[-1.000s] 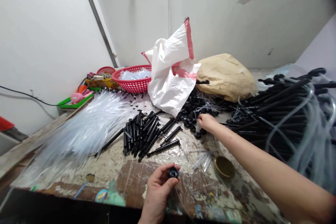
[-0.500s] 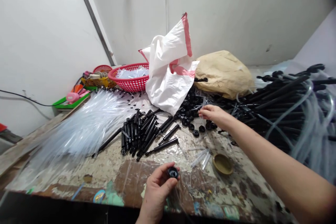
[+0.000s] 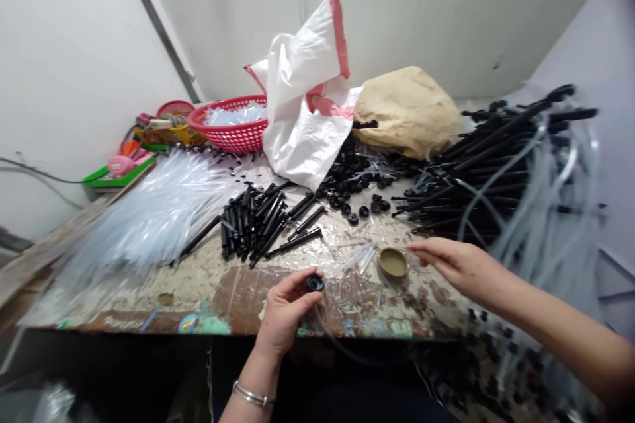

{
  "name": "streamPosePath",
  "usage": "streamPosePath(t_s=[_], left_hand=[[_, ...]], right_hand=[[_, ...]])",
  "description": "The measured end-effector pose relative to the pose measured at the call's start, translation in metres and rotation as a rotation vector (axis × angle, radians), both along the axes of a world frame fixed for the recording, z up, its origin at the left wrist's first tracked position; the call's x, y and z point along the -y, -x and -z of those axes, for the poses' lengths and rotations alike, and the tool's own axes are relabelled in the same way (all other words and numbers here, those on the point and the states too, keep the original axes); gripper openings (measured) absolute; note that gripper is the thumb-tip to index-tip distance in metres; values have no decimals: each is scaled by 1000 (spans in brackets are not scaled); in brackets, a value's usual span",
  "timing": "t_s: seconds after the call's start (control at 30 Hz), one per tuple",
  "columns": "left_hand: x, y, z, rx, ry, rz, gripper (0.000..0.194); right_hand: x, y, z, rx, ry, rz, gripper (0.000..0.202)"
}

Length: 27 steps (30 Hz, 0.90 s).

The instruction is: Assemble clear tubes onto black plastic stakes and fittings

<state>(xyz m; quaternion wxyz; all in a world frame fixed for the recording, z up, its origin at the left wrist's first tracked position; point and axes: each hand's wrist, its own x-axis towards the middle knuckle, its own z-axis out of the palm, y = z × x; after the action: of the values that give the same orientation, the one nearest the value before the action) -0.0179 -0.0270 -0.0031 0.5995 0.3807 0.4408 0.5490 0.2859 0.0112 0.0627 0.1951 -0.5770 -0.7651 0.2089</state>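
My left hand (image 3: 290, 307) pinches a small round black cap (image 3: 314, 283) between thumb and fingers, its hollow side facing up. A clear tube (image 3: 342, 344) hangs from beneath the cap and curves off over the table's front edge. Fingertips together, my right hand (image 3: 454, 264) hovers at the right rim of a small olive-brown bowl (image 3: 393, 263); whatever it pinches is too thin and faint to name. Left of the bowl lie several short clear tubes (image 3: 364, 258). Black caps (image 3: 353, 218) are scattered behind them.
Black cylinders (image 3: 262, 221) are piled mid-table, beside a spread of long clear tubes (image 3: 143, 225). Behind stand a red basket (image 3: 238, 139), a white sack (image 3: 302, 106) and a brown paper bag (image 3: 409, 112). Black rods with tubing (image 3: 496, 165) heap up at right.
My right hand has drawn back from the pile of black caps to beside the bowl. My left hand still holds the black cap. The camera view has shifted, lowering toward the table edge.
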Motion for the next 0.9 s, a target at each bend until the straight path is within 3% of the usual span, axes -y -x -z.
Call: streamPosePath(t_s=[0.23,0.57,0.9], left_hand=[[0,2,4,-19,8,17,37],[-1,6,13,-122,-34,14,39],[1,4,6,-127,-23,37,36]], right_hand=[[4,3,7,391,-231,-171,24],[-13,20,10,693,-272,-234,21],[-12,18,13,715,-338,-226,18]])
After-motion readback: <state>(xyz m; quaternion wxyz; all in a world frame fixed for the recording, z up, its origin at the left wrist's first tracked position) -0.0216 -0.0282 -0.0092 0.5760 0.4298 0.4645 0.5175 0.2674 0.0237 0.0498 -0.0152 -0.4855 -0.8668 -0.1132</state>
